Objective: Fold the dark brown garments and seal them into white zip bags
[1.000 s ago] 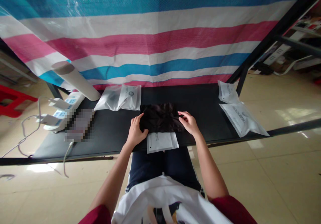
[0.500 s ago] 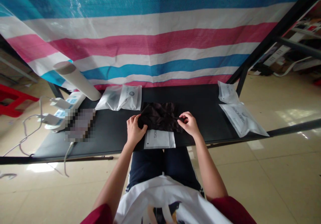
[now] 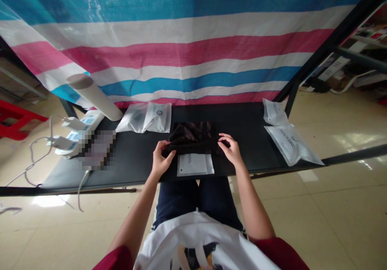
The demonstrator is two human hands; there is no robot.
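Observation:
A dark, silky piece of cloth lies spread out on the black tabletop, its near edge pulled straight between my hands. My left hand pinches the cloth's left near corner, thumb below and fingers on top. At the right end, my right hand grips the edge between thumb and fingertips, with the other fingers loosely curled. Under the cloth's near side a flat frosted bag with printed letters sticks out toward me; its far part is covered.
Filled frosted pouches lie at the back left and on the right. On the left are a white cylinder, a power strip with plugs, and a blurred-out device on a cable. A striped sheet hangs behind the black table.
The cloth's near edge has gone from bunched to straighter and flatter. Both hands have shifted slightly, and the bag beneath sits a little farther right and away from me.

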